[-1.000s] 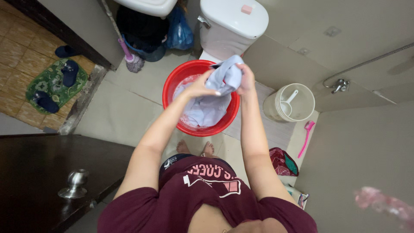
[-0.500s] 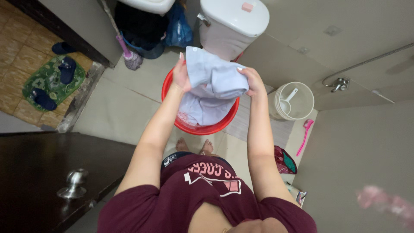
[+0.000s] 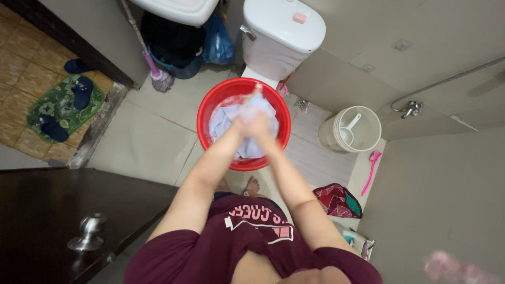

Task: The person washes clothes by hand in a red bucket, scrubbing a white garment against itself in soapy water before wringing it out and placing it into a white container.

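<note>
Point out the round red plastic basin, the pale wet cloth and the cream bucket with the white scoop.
Round red plastic basin point(image 3: 206, 113): head view, left rim.
Pale wet cloth point(image 3: 221, 122): head view, left fold inside the basin.
Cream bucket point(image 3: 330, 138): head view, left outer wall.

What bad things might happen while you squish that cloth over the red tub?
Water may splash or drip past the red basin onto the tiled floor, since both hands, left hand and right hand, bunch the pale cloth above it. The bare foot stands close by, so a wet tile might be slippery. The cloth could also slip out of the grip.
</note>
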